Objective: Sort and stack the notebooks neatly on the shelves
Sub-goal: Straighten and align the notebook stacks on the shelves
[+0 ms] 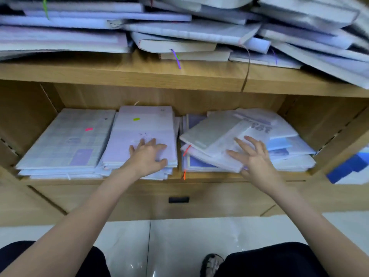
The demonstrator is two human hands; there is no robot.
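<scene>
While both arms reach into the lower shelf [139, 181]:
Left hand [148, 156]: fingers spread, palm flat on middle pile [139, 136], thumb at its front edge, nothing grasped.
Right hand [252, 154]: fingers splayed straight, touching loose grey notebook [211, 130] on right pile [285, 148]; no grasp.
Left pile [65, 140]: squared, pink tab.
Right pile: fanned, crooked.
Upper shelf [119, 74]: messy notebook heap [179, 27].

Lilac notebook [142, 136], tan wood shelf [139, 74]
</scene>
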